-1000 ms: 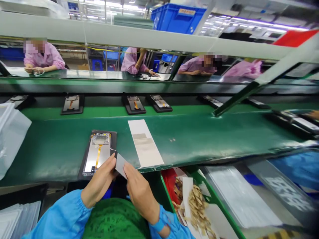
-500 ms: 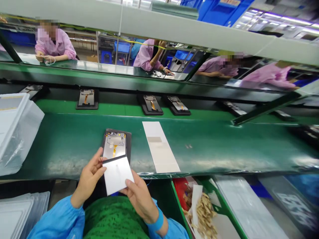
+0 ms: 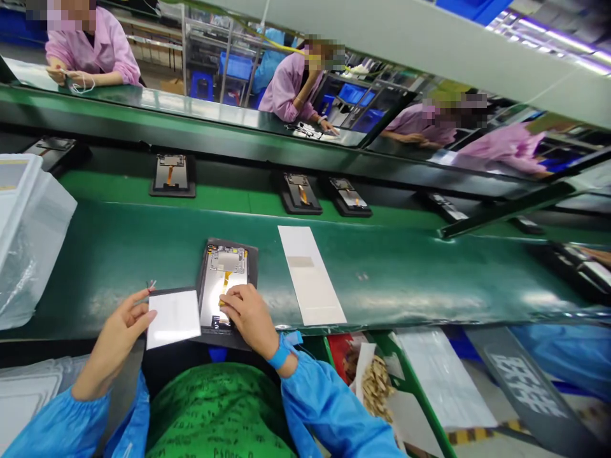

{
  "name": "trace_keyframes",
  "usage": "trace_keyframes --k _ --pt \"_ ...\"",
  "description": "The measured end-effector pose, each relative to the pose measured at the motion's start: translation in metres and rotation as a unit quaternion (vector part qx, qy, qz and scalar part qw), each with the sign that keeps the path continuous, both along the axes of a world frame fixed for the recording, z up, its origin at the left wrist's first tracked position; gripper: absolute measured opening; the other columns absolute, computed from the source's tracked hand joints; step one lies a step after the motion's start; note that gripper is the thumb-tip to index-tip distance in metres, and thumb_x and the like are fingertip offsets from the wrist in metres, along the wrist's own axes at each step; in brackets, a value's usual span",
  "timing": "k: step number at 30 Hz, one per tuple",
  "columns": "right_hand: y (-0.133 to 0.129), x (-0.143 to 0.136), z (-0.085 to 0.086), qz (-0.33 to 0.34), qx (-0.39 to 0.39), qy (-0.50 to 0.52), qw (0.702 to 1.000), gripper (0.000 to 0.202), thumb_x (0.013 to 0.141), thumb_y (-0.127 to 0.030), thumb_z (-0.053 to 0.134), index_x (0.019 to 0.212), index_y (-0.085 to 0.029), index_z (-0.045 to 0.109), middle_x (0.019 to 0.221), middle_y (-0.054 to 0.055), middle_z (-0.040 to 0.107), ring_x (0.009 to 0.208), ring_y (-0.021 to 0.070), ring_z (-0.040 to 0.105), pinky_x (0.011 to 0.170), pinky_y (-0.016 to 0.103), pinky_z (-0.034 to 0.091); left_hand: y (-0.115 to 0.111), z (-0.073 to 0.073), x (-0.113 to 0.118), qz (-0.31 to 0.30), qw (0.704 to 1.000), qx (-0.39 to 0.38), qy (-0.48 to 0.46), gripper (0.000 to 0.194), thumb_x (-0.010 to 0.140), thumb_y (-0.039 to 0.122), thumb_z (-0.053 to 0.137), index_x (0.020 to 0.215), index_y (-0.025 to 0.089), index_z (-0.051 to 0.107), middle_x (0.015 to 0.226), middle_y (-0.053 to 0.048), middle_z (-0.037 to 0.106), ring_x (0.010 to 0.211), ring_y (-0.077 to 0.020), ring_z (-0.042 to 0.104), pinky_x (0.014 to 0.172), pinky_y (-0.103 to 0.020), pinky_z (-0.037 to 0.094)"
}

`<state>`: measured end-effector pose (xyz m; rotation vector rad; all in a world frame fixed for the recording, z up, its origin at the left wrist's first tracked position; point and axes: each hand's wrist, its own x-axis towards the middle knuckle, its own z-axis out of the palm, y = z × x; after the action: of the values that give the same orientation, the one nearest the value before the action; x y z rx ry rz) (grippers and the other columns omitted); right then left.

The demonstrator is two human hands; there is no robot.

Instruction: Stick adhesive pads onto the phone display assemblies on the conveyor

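Observation:
My left hand [image 3: 117, 337] pinches the edge of a flat white battery [image 3: 174, 321] that has a dark strip along its top and short thin wires at one corner. Just to its right, an opened tablet [image 3: 210, 299] lies on a dark foam tray [image 3: 252, 254], its circuit board [image 3: 228, 259] facing up. Over the tablet's silver lower part, my right hand [image 3: 252, 321] has its fingertips closed at the orange ribbon cable [image 3: 226, 280]. The fingers partly cover the cable's lower end.
Right of the tablet, a pale card strip [image 3: 315, 280] lies on the green bench [image 3: 405, 280]. Several opened tablets in dark trays line the conveyor [image 3: 238, 200] behind. A translucent bin [image 3: 42, 235] stands at left, a green crate [image 3: 415, 413] below right. Co-workers in pink sit opposite.
My left hand has carried the battery left, off the tablet's lower part. My right hand has let go of the battery and moved up to the ribbon cable.

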<state>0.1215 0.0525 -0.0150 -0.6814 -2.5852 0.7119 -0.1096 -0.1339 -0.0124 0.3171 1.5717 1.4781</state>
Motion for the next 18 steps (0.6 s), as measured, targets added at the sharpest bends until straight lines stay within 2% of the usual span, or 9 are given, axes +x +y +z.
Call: trace_keyframes --k 2,7,12,16,18 --pt "0.004 -0.002 -0.002 -0.011 -0.01 0.031 0.999 0.013 0.095 -0.024 0.063 0.105 -0.023 0.072 0.099 0.008 0.066 0.095 0.023 0.058 0.084 0.039 0.05 0.008 -0.001 0.007 -0.035 0.999 -0.002 -0.001 0.074 0.072 0.041 0.081 0.135 0.017 0.05 0.093 -0.006 0.073 0.08 -0.0208 0.07 0.073 -0.03 0.053" --pt "0.024 -0.004 0.01 -0.06 -0.146 0.149 0.976 0.019 0.099 -0.03 0.056 0.099 -0.022 0.074 0.096 0.006 0.067 0.093 0.02 0.063 0.083 0.034 0.051 0.053 -0.002 0.031 -0.114 0.993 0.024 0.03 0.059 0.077 0.041 0.075 0.124 0.015 0.05 0.08 -0.002 0.07 0.073 -0.0182 0.068 0.068 -0.029 0.051" --pt "0.038 0.011 0.014 -0.08 -0.165 0.155 0.971 0.02 0.097 -0.031 0.058 0.104 -0.021 0.073 0.103 0.007 0.068 0.096 0.02 0.064 0.085 0.034 0.051 0.097 -0.005 0.048 -0.157 0.985 0.03 0.062 0.053 0.077 0.04 0.072 0.117 0.015 0.047 0.073 0.002 0.066 0.063 -0.0164 0.063 0.058 -0.028 0.049" --pt "0.038 0.04 0.006 -0.123 -0.164 0.144 0.968 0.023 0.098 -0.031 0.057 0.114 -0.022 0.069 0.114 0.009 0.067 0.099 0.0204 0.063 0.08 0.033 0.053 0.105 -0.001 0.05 -0.162 0.981 0.013 0.101 0.049 0.078 0.041 0.07 0.113 0.016 0.047 0.077 -0.001 0.068 0.065 -0.0178 0.065 0.06 -0.03 0.05" --pt "0.033 0.052 0.002 -0.1 -0.164 0.133 0.972 0.024 0.097 -0.03 0.059 0.119 -0.023 0.067 0.123 0.01 0.065 0.11 0.0225 0.061 0.086 0.036 0.054 0.104 0.002 0.048 -0.168 0.979 0.003 0.116 0.05 0.078 0.042 0.069 0.113 0.016 0.047 0.077 -0.001 0.069 0.066 -0.0189 0.066 0.061 -0.031 0.051"
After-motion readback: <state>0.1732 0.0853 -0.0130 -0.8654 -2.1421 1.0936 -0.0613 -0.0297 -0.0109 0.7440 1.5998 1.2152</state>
